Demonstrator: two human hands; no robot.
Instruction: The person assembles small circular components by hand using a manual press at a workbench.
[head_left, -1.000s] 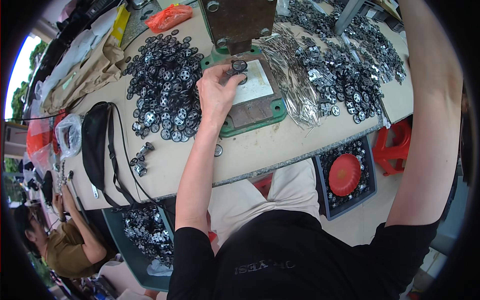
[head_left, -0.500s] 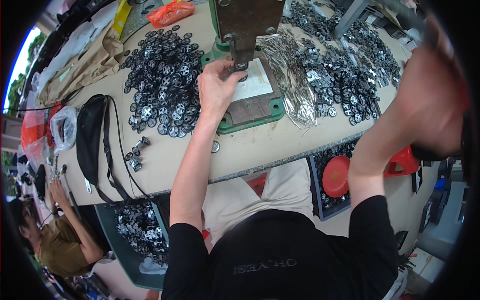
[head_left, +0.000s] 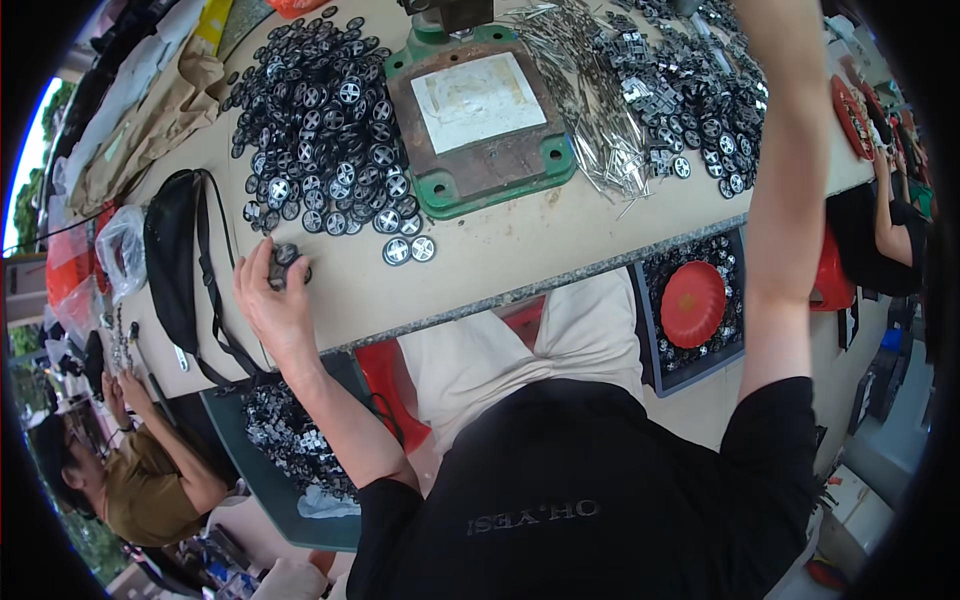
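Observation:
At the left of the table, my left hand [head_left: 275, 305] curls its thumb and fingers around a small black wheel assembly [head_left: 287, 256]. More dark wheel parts lie under the fingers, partly hidden. Past my hand spreads a heap of black toy wheels [head_left: 330, 130] with silver spokes; two loose wheels [head_left: 398, 250] rest at its near edge. The green press [head_left: 500, 195] stands mid-table, with a bare white plate [head_left: 480, 100] on its base. My right forearm [head_left: 785, 200] reaches up past the top edge, so that hand is out of the picture.
Thin metal rods [head_left: 600, 140] lie right of the press, beside silver-and-black parts [head_left: 690, 90]. A black pouch [head_left: 175, 250] with straps lies at left. Bins of parts, one with a red dish [head_left: 693, 305], sit below the table edge. A co-worker [head_left: 150, 470] is at far left.
My left hand has left the press plate and moved left and nearer, to the wheel assemblies by the pouch. My right forearm has swung up and straightened. The press ram sits higher in the picture.

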